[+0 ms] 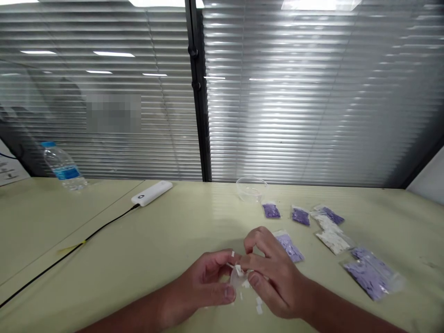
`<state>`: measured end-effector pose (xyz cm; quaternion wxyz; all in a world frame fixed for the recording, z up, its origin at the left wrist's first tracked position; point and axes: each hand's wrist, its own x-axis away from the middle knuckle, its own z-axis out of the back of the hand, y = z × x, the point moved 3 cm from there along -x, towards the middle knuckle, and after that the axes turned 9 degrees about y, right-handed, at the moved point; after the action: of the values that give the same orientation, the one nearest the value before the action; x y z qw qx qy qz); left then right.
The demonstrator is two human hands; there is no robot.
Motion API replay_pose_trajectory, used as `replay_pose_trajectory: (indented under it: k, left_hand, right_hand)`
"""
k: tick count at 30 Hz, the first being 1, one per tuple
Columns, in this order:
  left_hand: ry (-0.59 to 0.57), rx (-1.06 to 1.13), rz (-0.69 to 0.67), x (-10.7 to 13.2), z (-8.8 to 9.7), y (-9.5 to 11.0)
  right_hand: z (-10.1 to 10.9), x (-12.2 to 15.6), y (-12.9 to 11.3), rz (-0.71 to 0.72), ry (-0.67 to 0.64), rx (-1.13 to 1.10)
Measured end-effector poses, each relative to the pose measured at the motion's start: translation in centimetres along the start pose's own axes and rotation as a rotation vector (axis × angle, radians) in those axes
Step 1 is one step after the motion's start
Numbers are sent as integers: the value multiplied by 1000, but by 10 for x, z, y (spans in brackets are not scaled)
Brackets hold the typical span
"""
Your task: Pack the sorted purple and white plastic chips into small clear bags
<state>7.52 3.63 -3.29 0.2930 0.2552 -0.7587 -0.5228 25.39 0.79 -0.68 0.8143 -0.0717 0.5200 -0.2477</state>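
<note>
My left hand (204, 282) and my right hand (274, 277) meet at the middle of the table, their fingertips pinching a small clear plastic bag (237, 277) with white scraps at its mouth. Loose white paper scraps (258, 307) lie on the tabletop below my fingers. Just past my right hand is a flat bag of purple pieces (289, 247). Several more purple bags (300, 216) and two bags of white pieces (333, 241) are spread to the right, the largest purple bag (371, 273) nearest the right side.
A clear glass bowl (251, 189) stands near the table's far edge. Left of it lie a white power bank (151, 193) with a black cable (69, 249) and a water bottle (64, 166). Behind the table are a window and metal blinds (305, 92).
</note>
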Motion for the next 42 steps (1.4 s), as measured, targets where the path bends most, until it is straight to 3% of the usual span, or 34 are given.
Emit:
replay_pose_trajectory:
  k: [3, 6, 10, 14, 19, 27, 33, 42]
  left_hand:
    - [90, -58, -78, 2, 3, 1]
    - [180, -184, -168, 5, 10, 0]
    - [192, -303, -180, 8, 13, -2]
    - [128, -340, -169, 8, 7, 1]
    - [127, -353, -109, 7, 4, 2]
    - [150, -382, -116, 6, 5, 5]
    - [290, -303, -176, 3, 6, 8]
    - [392, -492, -191, 4, 12, 12]
  right_hand:
    - [2, -1, -2, 51, 87, 84]
    - [2, -1, -1, 1, 126, 43]
    - [0, 0, 9, -232, 139, -125]
    - [-8, 2, 21, -494, 23, -214]
    - [-14, 2, 28, -664, -25, -275]
    - [-7, -1, 19, -594, 59, -255]
    - [-4, -2, 16, -543, 119, -272]
    - [-3, 0, 19, -421, 122, -176]
